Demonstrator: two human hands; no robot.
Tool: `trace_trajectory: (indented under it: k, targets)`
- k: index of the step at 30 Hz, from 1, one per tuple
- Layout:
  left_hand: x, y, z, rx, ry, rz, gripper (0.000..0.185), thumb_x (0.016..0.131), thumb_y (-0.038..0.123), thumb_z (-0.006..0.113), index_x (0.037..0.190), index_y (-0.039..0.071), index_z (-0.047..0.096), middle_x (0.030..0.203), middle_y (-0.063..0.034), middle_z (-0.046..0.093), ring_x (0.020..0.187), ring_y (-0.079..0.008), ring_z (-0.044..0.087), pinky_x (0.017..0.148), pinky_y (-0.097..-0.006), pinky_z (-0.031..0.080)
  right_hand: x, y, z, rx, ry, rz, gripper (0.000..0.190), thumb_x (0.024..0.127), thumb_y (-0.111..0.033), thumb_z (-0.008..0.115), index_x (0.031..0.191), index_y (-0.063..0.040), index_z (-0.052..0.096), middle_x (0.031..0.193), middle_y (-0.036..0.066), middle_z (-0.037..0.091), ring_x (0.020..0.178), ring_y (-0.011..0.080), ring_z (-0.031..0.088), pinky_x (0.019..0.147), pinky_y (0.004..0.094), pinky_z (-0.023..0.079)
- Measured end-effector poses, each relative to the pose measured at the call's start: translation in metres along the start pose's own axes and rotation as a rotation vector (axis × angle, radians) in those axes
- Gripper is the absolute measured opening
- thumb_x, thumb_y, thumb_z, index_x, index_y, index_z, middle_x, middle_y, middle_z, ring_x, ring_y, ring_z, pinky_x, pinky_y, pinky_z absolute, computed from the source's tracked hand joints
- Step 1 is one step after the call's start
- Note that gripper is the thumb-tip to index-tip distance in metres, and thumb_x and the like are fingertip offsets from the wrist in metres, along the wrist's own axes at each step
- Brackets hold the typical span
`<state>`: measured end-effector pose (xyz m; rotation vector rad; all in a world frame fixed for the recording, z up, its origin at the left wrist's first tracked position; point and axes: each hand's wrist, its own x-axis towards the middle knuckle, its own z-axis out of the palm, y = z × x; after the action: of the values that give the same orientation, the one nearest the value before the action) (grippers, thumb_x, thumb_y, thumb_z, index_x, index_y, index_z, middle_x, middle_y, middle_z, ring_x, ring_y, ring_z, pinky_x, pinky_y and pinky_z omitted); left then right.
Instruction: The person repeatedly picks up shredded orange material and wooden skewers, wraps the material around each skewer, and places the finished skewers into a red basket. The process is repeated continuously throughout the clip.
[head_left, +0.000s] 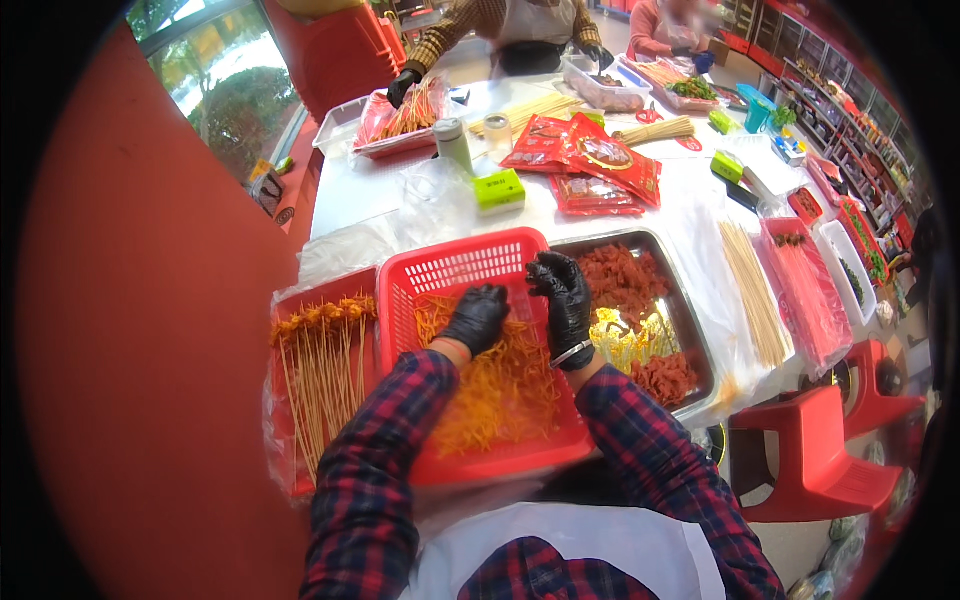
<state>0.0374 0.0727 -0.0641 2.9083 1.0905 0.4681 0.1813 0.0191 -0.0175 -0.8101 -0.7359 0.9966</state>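
My left hand (478, 316), in a black glove, is over a red plastic basket (469, 259) of orange shredded strips (502, 397). Its fingers curl down, and whether they hold any strips is hidden. My right hand (566, 304), gloved in black too, hovers by the basket's right rim with bent fingers. Its palm side is turned away, so I cannot see what is in it. Right of the basket lies a steel tray (694, 334) with dark red meat pieces (619, 281) and pale yellow enoki-like strands (637, 337). On the left, a red tray (289, 300) holds filled skewers (322, 367).
Red packets (611, 154), a green tissue pack (499, 193) and a grey bottle (452, 142) stand beyond the basket. Bamboo sticks (754, 292) lie at right, near a red stool (817, 457). Across the table, a co-worker's gloved hand (403, 86) touches skewers (409, 112).
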Motion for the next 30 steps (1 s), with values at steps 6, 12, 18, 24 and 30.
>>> trace_trajectory:
  k: [6,12,18,24,30]
  targets:
    - [-0.004,-0.022,-0.066,-0.517,-0.116,-0.207,0.021,0.062,0.002,0.07,0.081,0.002,0.062,0.09,-0.0083,0.061,0.088,-0.0232,0.058,0.078,-0.0311,0.046,-0.002,0.002,0.001,-0.071,-0.091,-0.023,0.022,0.081,-0.005,0.055,0.103,-0.004,0.056,0.097,0.005,0.061,0.087,0.0139,0.058,0.072,0.0255,0.045]
    - [-0.027,-0.021,-0.086,-1.508,-0.235,-0.408,0.018,0.08,0.008,0.061,0.095,-0.001,0.059,0.086,-0.0069,0.062,0.079,-0.0162,0.059,0.073,-0.0275,0.046,-0.005,-0.001,0.003,-0.115,-0.335,0.195,0.03,0.09,-0.02,0.044,0.111,-0.002,0.056,0.103,0.008,0.06,0.094,0.0147,0.056,0.081,0.027,0.043]
    - [-0.036,-0.002,-0.071,-1.66,-0.076,-0.506,0.019,0.083,0.012,0.057,0.098,0.0,0.059,0.087,-0.0059,0.061,0.075,-0.0117,0.057,0.066,-0.0235,0.046,-0.013,-0.018,0.011,-0.01,-0.354,0.421,0.02,0.086,-0.015,0.053,0.099,-0.002,0.059,0.073,0.002,0.057,0.063,0.0102,0.055,0.055,0.0214,0.043]
    - [-0.037,-0.001,-0.071,-1.727,-0.058,-0.628,0.019,0.083,0.012,0.058,0.099,0.002,0.057,0.087,-0.006,0.061,0.076,-0.0131,0.058,0.063,-0.0243,0.048,-0.013,-0.011,0.007,-0.153,-0.367,0.314,0.011,0.078,0.0,0.056,0.089,-0.001,0.058,0.074,0.006,0.059,0.063,0.012,0.057,0.055,0.0227,0.045]
    - [-0.041,-0.004,-0.068,-1.906,0.118,-0.635,0.014,0.084,0.01,0.057,0.097,0.005,0.057,0.088,-0.0055,0.061,0.083,-0.0178,0.06,0.07,-0.031,0.051,-0.011,-0.004,0.006,0.025,-0.275,0.317,0.008,0.077,0.001,0.055,0.084,-0.002,0.056,0.074,0.007,0.059,0.063,0.0154,0.058,0.055,0.0249,0.047]
